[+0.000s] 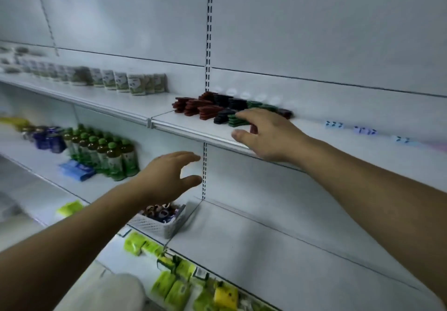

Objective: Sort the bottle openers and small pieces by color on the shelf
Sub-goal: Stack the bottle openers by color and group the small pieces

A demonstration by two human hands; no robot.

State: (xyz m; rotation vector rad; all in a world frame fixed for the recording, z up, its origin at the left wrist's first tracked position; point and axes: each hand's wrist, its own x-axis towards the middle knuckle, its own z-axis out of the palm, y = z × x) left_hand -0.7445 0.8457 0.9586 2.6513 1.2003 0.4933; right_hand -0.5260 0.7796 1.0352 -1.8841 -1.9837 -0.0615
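Hands open — left hand (167, 177) empty at 7 o'clock, right hand (271, 136) spread over green stack (235, 120), red piece (253, 128) beneath (ungripped, I judge). Next: pinch it, move to red stacks (193, 107), 10 o'clock.

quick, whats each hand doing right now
Left hand: open, fingers spread, holding nothing.
Right hand: open, straight fingers reaching over the green pieces.

One left hand (169, 177), one right hand (268, 136), one white basket (154, 226), three pale packets (333, 124) with blue marks
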